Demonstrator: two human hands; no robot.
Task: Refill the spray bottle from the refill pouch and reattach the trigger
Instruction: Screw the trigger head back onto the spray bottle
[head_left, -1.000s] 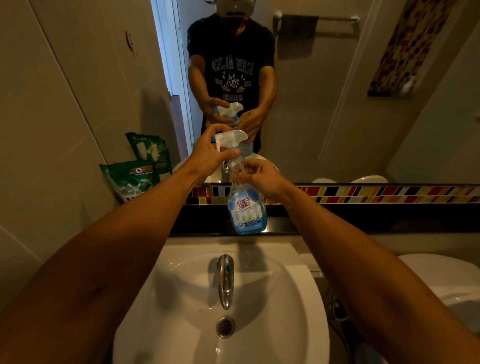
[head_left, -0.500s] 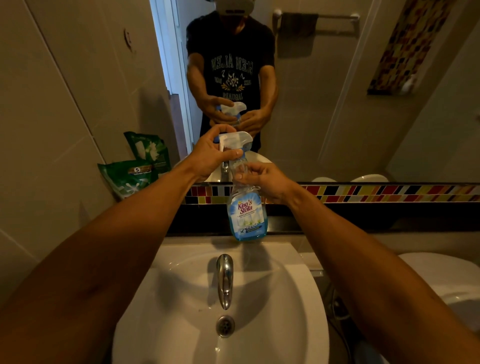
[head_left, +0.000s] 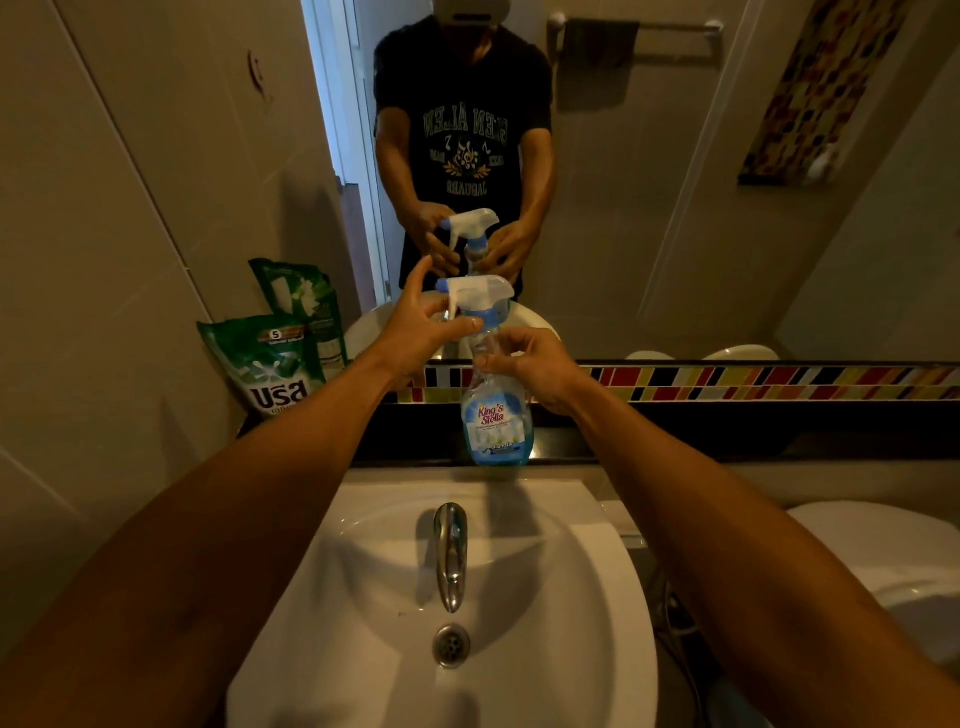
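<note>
A clear spray bottle (head_left: 497, 423) with a blue "King's Stella" label and blue liquid low inside hangs upright above the dark ledge behind the sink. My right hand (head_left: 530, 366) grips its neck and shoulder. The white trigger head (head_left: 475, 292) with a blue collar sits on top of the bottle. My left hand (head_left: 418, 330) has thumb and fingers pinched on that collar, other fingers spread. A green refill pouch (head_left: 270, 364) marked "Usa" leans against the left wall on the ledge.
A white sink (head_left: 545, 597) with a chrome tap (head_left: 450, 556) and drain lies below my arms. A mirror (head_left: 675, 208) above the multicoloured tile strip (head_left: 753, 379) reflects a person and the bottle. A white toilet (head_left: 883, 561) stands at the right.
The bottle has stayed lifted over the ledge and shifted slightly. My left hand has slid from over the trigger head down to its collar, and the nozzle now points left.
</note>
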